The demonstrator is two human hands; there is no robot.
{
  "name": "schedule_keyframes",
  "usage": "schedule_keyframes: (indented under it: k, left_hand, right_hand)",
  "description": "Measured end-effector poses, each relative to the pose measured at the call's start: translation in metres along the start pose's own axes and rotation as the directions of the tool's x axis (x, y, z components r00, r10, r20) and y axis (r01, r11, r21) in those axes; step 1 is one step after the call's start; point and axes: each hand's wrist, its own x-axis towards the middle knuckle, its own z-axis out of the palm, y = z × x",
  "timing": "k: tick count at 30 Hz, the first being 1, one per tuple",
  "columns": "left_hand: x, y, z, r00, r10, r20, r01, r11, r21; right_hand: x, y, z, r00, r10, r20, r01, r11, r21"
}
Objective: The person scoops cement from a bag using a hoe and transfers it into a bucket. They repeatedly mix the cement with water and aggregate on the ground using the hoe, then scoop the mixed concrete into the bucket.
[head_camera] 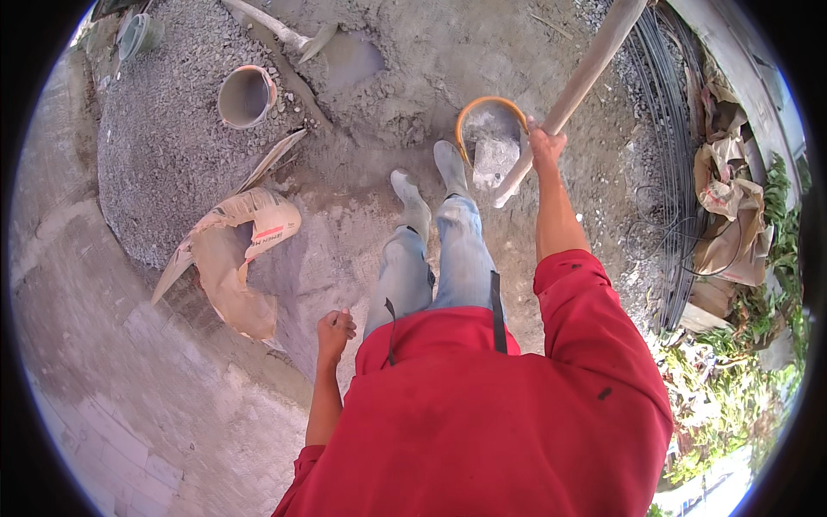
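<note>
My right hand point(546, 147) grips a long, thick wooden tool handle point(594, 61) near its lower end. The handle slants up to the top edge, where its far end is out of view. Just left of that hand, by my boots, is a container with an orange rim point(489, 100). A pale, rough, block-like shape point(496, 161) shows at the rim; I cannot tell whether it lies inside. My left hand point(336, 331) hangs beside my left hip with its fingers curled and nothing visible in it. Nearest to it is a torn paper cement sack point(226, 278).
A bucket point(249, 97) stands on a gravel heap point(168, 155). Wet grey mortar point(413, 84) and a puddle point(355, 58) lie ahead, near a wooden-handled hoe point(303, 42). Steel bars point(678, 129), looped wire point(665, 236) and crumpled paper sacks point(733, 213) line the right side.
</note>
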Motion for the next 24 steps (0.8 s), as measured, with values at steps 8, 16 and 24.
schedule_keyframes:
  k: [8, 16, 24]
  left_hand:
    - [0.004, -0.013, -0.006, 1.000, 0.010, 0.002, -0.010, 1.000, 0.000]
    - [-0.001, -0.016, -0.007, 1.000, 0.010, 0.004, -0.010, 1.000, -0.017]
    - [-0.001, -0.027, -0.006, 0.999, -0.042, -0.009, 0.041, 0.997, -0.073]
  right_hand:
    - [-0.001, -0.004, 0.004, 0.998, -0.039, -0.056, 0.031, 0.992, -0.125]
    - [0.000, 0.003, 0.013, 0.999, -0.005, -0.045, -0.001, 0.992, -0.126]
    - [0.006, -0.010, 0.029, 0.990, -0.051, -0.131, 0.020, 0.973, -0.230]
